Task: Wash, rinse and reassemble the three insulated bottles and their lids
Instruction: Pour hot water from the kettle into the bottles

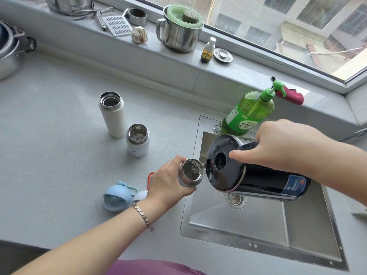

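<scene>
My left hand (169, 180) grips a small open steel-mouthed bottle (190, 172) at the sink's left edge. My right hand (282, 143) holds a black kettle (252, 173) tilted over the sink, and water runs from its spout into that bottle. Two more open bottles stand on the counter: a tall white bottle (113, 115) and a short white bottle (138, 140) with a printed pattern. A round blue lid (116, 198) lies on the counter near my left wrist, with a whitish lid (140, 196) and a red loop (150, 176) partly hidden behind my hand.
The steel sink (258, 225) fills the lower right, its drain (235, 199) under the kettle. A green soap pump bottle (249, 113) stands at its back edge. The sill holds a steel mug (178, 34), garlic (139, 34), a spray bottle (208, 50). A pot (10, 54) sits far left.
</scene>
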`<act>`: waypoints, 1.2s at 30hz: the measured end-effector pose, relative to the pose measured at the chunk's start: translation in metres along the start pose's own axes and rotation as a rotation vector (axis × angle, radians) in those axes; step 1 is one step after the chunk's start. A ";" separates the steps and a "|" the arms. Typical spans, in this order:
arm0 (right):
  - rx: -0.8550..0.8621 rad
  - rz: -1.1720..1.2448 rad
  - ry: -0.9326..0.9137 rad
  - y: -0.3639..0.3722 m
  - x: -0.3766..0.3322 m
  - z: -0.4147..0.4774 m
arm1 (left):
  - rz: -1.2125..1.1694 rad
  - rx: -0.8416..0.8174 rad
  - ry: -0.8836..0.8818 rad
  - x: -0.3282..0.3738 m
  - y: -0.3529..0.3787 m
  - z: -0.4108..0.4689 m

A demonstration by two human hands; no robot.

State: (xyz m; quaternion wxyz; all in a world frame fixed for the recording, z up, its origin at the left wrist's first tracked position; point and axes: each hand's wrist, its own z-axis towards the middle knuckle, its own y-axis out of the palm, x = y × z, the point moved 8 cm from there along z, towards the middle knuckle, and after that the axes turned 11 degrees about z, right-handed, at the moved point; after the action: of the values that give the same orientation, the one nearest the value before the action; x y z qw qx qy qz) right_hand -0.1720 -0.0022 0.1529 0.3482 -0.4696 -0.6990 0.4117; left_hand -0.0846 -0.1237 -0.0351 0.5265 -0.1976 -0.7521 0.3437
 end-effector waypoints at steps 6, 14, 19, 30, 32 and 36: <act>0.003 -0.013 -0.006 0.000 -0.003 -0.001 | -0.015 0.010 -0.008 0.000 -0.001 0.000; 0.003 -0.035 -0.010 -0.002 -0.007 -0.001 | -0.017 0.011 -0.024 -0.004 -0.001 0.000; 0.012 -0.045 -0.016 -0.005 -0.008 0.000 | -0.038 0.016 -0.012 -0.002 0.000 0.000; 0.012 -0.077 -0.025 -0.006 -0.013 0.000 | -0.088 0.009 -0.005 -0.002 0.003 0.001; 0.011 -0.084 -0.029 -0.006 -0.014 0.000 | -0.083 0.010 -0.004 -0.002 0.002 0.001; 0.011 -0.094 -0.036 -0.006 -0.016 0.001 | -0.080 0.004 0.001 -0.001 0.003 0.001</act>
State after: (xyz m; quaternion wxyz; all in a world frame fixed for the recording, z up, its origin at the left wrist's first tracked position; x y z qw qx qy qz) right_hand -0.1696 -0.0190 0.1567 0.3571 -0.4267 -0.7243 0.4073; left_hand -0.0854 -0.1227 -0.0381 0.5406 -0.1664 -0.7586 0.3234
